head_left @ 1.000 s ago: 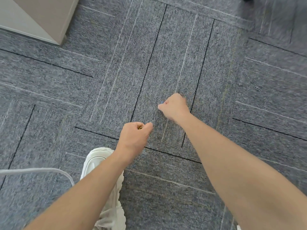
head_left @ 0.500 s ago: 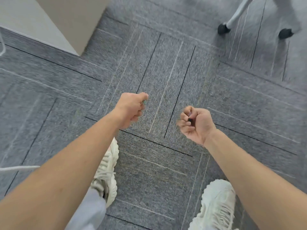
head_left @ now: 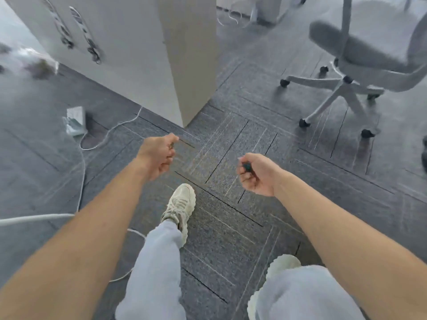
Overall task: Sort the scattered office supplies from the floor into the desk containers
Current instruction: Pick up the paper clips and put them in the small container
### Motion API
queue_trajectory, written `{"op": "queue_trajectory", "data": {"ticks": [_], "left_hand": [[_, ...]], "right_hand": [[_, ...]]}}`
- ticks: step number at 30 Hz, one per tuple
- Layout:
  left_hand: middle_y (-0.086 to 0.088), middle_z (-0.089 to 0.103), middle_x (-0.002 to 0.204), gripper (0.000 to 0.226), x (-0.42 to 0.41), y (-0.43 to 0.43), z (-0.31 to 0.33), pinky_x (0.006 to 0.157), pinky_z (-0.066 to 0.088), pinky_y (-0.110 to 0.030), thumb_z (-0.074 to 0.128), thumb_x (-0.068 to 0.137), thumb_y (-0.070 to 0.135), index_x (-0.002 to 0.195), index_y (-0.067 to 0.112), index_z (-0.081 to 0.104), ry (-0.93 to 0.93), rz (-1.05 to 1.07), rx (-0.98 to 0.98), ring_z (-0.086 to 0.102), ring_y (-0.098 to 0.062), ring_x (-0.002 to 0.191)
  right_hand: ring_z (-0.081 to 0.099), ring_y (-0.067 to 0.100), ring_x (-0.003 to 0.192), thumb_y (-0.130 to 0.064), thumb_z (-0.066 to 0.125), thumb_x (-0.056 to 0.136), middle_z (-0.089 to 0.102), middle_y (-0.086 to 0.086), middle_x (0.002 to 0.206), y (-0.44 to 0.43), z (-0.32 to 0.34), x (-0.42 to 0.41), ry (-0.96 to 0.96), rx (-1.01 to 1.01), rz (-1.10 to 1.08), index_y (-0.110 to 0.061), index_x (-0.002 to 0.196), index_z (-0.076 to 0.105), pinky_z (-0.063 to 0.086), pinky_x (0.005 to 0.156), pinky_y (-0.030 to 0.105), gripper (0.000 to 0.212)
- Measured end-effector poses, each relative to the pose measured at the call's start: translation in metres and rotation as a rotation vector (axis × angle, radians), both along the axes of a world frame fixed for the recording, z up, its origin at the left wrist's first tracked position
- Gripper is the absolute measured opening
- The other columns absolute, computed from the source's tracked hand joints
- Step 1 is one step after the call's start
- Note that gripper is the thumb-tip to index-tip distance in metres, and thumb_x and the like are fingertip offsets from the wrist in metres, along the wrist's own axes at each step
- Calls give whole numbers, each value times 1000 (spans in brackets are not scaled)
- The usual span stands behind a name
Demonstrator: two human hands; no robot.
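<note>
The right hand (head_left: pixel 256 174) is seen curled palm-up, a small dark, rounded item (head_left: pixel 247 166), too small to identify, pinched at its fingertips. The left hand (head_left: pixel 157 155) is loosely fisted; whether anything is held there cannot be told. Both hang above the grey carpet-tile floor (head_left: pixel 231 139), near the white desk panel (head_left: pixel 147 49). No containers are visible. Grips are best kept closed and level until the desk is reached, so that nothing is dropped.

Two hands (head_left: pixel 157 155) (head_left: pixel 256 175), two shoes (head_left: pixel 180 202) (head_left: pixel 283 264), one chair (head_left: pixel 360 54) (blurred).

light: bright, even, soft shadows | blur: motion smear, worst upper corners | edges: wide-angle bowing
</note>
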State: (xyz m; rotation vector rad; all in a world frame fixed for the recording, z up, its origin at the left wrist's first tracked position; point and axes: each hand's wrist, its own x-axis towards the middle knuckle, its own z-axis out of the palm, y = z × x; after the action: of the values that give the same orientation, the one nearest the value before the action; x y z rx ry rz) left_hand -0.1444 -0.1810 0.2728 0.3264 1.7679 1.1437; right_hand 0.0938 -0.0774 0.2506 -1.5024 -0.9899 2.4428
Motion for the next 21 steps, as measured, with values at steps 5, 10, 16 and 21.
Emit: {"op": "queue_trajectory", "data": {"ticks": [5, 10, 16, 21], "left_hand": [[6, 27, 49, 38, 1, -92, 83, 36, 12, -13, 56, 91, 29, 61, 26, 33, 2, 164, 99, 20, -8, 34], [7, 28, 44, 38, 24, -199, 170, 36, 11, -13, 55, 92, 28, 62, 26, 32, 100, 281, 142, 20, -7, 31], [4, 30, 48, 36, 51, -303, 247, 44, 11, -19, 55, 89, 21, 60, 23, 35, 302, 303, 193, 20, -12, 38], [3, 33, 52, 34, 51, -363, 267, 47, 13, -22, 55, 89, 22, 62, 24, 34, 354, 312, 237, 23, -12, 41]], "right_hand": [[33, 6, 41, -12, 48, 102, 37, -1, 62, -71, 78, -26, 164, -27, 53, -16, 81, 39, 27, 35, 14, 23], [35, 7, 45, -5, 35, 100, 39, -1, 61, -151, 160, -44, 344, -81, 100, -7, 89, 51, 27, 35, 15, 19], [28, 8, 36, -10, 33, 85, 37, -3, 55, -235, 235, -39, 301, -6, 240, -14, 67, 45, 17, 33, 14, 22], [15, 9, 42, -17, 41, 78, 23, -7, 58, -277, 281, -46, 249, 246, 322, -25, 59, 28, 7, 39, 16, 24]]}}
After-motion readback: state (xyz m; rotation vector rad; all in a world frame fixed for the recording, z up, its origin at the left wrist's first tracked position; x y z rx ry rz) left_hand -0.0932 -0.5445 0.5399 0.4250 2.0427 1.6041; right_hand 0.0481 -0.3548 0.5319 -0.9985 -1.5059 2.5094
